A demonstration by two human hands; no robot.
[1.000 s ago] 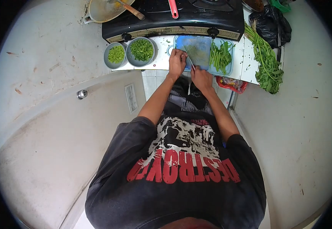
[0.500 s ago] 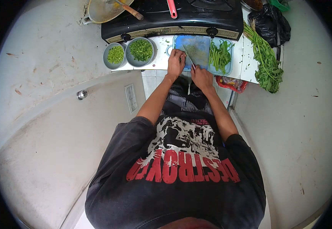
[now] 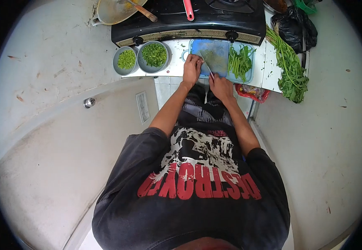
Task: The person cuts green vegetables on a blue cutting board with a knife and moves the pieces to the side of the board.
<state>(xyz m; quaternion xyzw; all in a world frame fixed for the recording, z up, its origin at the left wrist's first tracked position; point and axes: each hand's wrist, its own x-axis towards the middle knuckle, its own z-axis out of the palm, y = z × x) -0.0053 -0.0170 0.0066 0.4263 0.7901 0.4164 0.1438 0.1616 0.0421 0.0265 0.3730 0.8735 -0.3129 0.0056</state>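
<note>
A blue cutting board [image 3: 216, 52] lies on the white counter below the stove. My right hand [image 3: 220, 85] grips a knife [image 3: 206, 62] whose blade points up and left over the board. Beside the blade, my left hand [image 3: 192, 66] has its fingers curled down on the board's left edge, pressing on greens that it mostly hides. Chopped green bits are scattered on the board. A pile of cut green stalks [image 3: 240, 61] lies on the board's right part.
Two grey bowls of chopped greens [image 3: 126, 59] [image 3: 154, 54] stand left of the board. A long bunch of leafy greens [image 3: 290, 66] lies at the right. Behind are a black stove [image 3: 189, 18], a pan [image 3: 114, 10] with a wooden spoon, and a black bag [image 3: 293, 23].
The knife and both hands have shifted only slightly over the board; everything else is as it was.
</note>
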